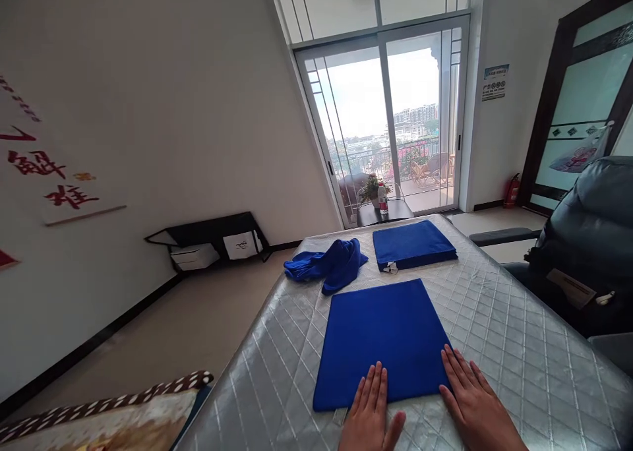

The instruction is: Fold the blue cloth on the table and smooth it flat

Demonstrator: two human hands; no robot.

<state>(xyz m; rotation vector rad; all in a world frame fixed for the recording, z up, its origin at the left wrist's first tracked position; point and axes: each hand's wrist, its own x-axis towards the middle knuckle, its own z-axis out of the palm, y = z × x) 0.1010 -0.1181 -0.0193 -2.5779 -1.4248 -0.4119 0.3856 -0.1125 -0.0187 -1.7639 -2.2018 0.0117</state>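
Note:
A flat blue cloth (378,339), squared off like a towel, lies on the quilted silver mattress (475,306). My left hand (370,405) rests flat on its near edge, fingers stretched forward. At the cloth's right near corner, my right hand (469,391) lies with its fingers extended along the edge, partly on the mattress. A small pale tag (340,416) pokes out from under the near edge. Farther off is a neat stack of folded blue cloths (414,242) with white tags at its near corner. Left of that stack sits a crumpled blue cloth (329,264).
A bottle (382,199) and a plant stand on a small dark table (366,215) beyond the mattress, before the sliding glass door. To the right is a dark leather chair (588,220). A black shelf (217,230) with white boxes stands along the left wall.

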